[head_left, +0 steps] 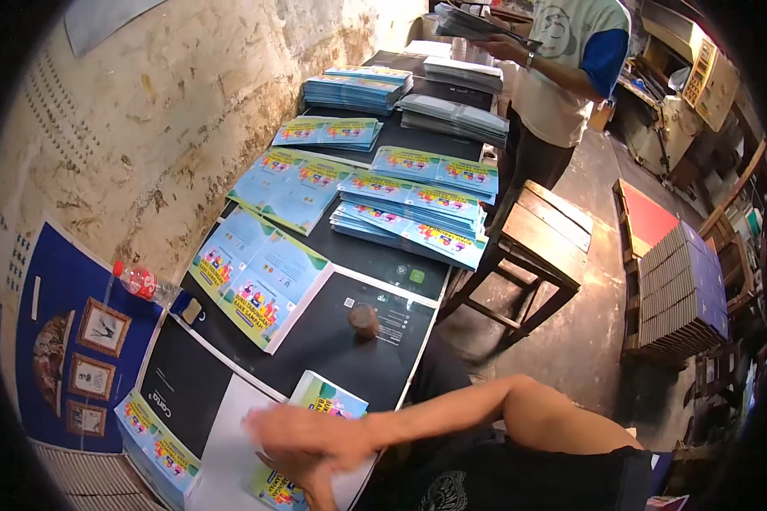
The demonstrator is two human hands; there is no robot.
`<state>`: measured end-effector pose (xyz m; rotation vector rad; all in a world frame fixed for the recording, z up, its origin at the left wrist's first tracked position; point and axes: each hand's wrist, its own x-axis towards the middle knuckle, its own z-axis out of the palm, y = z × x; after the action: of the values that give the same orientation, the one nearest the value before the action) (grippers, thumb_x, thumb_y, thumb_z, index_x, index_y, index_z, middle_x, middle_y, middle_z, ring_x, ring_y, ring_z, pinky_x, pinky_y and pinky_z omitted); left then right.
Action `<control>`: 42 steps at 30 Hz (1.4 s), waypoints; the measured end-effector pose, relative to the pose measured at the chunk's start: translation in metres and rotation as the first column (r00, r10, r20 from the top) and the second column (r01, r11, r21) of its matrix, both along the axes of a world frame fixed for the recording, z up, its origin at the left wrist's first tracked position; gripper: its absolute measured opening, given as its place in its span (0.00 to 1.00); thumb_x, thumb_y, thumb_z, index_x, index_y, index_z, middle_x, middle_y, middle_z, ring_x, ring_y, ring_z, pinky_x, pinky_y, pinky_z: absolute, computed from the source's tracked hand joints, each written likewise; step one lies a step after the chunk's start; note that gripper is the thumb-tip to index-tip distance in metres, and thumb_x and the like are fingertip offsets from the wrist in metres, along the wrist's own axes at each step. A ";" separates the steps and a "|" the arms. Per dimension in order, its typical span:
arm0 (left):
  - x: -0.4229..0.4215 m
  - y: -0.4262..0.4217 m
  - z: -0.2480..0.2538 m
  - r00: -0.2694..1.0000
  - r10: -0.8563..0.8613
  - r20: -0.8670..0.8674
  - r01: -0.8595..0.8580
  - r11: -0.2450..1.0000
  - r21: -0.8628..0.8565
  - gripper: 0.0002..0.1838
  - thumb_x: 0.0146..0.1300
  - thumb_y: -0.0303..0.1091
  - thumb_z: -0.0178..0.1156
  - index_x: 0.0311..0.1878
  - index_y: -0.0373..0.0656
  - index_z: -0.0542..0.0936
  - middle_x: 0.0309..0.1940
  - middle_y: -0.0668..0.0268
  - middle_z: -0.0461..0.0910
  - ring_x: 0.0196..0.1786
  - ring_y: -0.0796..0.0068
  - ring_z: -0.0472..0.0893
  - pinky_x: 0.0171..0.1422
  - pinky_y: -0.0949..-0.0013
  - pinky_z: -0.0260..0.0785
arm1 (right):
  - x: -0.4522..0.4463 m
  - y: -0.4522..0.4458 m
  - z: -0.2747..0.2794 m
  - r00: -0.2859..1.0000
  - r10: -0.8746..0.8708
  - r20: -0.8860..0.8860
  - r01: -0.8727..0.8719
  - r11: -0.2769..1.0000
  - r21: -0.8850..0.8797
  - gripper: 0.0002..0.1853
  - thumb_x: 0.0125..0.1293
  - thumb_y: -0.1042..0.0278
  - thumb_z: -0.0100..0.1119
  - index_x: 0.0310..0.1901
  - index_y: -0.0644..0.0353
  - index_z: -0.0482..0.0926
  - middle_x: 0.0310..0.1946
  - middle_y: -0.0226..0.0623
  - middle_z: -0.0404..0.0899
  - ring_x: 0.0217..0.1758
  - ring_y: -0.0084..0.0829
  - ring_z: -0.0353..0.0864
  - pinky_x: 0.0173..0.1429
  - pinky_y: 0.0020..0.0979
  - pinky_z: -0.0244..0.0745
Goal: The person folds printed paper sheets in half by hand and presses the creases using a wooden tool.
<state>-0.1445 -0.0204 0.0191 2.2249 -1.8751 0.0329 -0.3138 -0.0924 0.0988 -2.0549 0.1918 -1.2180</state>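
My right hand (311, 433), blurred by motion, lies flat across a printed booklet cover sheet (337, 393) at the bottom centre. The sheet is blue, yellow and green with a white part, and my hand hides its middle. Just below, my left hand (314, 487) is partly covered by my right hand and rests at the same sheet; its fingers are mostly hidden. White paper (234, 417) extends to the left of my hands. Beside it lies a stack of printed covers (158, 447). Beyond my hands, a round brown object (364, 322) stands on the black table surface (315, 328).
Further up the table are an opened-out cover stack (260, 277) and several more piles (409, 209). A bottle with a red label (136, 281) stands by the wall. A wooden stool (537, 238) is at right. Another person (562, 77) holds papers at the far end.
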 end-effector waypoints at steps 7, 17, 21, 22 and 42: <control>0.002 -0.004 0.001 0.998 0.028 -0.051 -0.032 0.996 -0.077 0.31 0.70 0.54 0.54 0.65 0.38 0.69 0.66 0.50 0.70 0.72 0.47 0.67 0.73 0.37 0.56 | 0.003 -0.013 -0.044 0.982 0.030 -0.186 0.012 0.975 0.220 0.54 0.72 0.25 0.34 0.80 0.68 0.37 0.82 0.53 0.39 0.86 0.47 0.35 0.84 0.55 0.30; 0.028 0.004 0.026 0.918 -0.320 -0.236 0.193 0.878 -0.439 0.26 0.74 0.42 0.54 0.67 0.33 0.72 0.64 0.45 0.74 0.69 0.44 0.71 0.74 0.45 0.61 | 0.006 -0.013 -0.068 0.851 -0.136 -0.507 0.171 0.985 0.022 0.48 0.74 0.30 0.37 0.80 0.64 0.44 0.82 0.51 0.45 0.85 0.48 0.41 0.84 0.55 0.33; 0.027 0.036 0.097 0.957 -0.187 -0.223 -0.004 0.758 -0.653 0.26 0.77 0.41 0.50 0.69 0.31 0.69 0.64 0.43 0.73 0.71 0.43 0.69 0.76 0.44 0.59 | 0.021 -0.008 -0.082 0.715 -0.309 -0.627 0.228 0.951 -0.209 0.38 0.73 0.43 0.44 0.74 0.67 0.61 0.77 0.53 0.57 0.82 0.50 0.53 0.84 0.55 0.40; 0.032 0.044 0.082 0.957 -0.144 -0.253 -0.052 0.771 -0.635 0.26 0.77 0.41 0.49 0.69 0.31 0.69 0.64 0.43 0.73 0.71 0.43 0.69 0.76 0.44 0.58 | 0.024 -0.007 -0.082 0.718 -0.305 -0.626 0.228 0.953 -0.202 0.38 0.73 0.43 0.44 0.73 0.67 0.62 0.77 0.53 0.58 0.82 0.50 0.54 0.84 0.55 0.41; 0.062 0.047 0.009 0.907 -0.141 -0.396 -0.099 0.844 -0.527 0.25 0.80 0.40 0.43 0.70 0.30 0.69 0.70 0.41 0.66 0.72 0.41 0.67 0.77 0.44 0.57 | -0.014 -0.001 0.040 0.992 0.053 0.112 -0.052 0.999 -0.009 0.38 0.77 0.41 0.43 0.75 0.65 0.62 0.79 0.54 0.54 0.84 0.49 0.48 0.84 0.53 0.40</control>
<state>-0.0823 0.0267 0.0276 1.6597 -1.4283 0.0606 -0.3277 -0.0934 0.1383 -1.9776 0.0810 -1.2984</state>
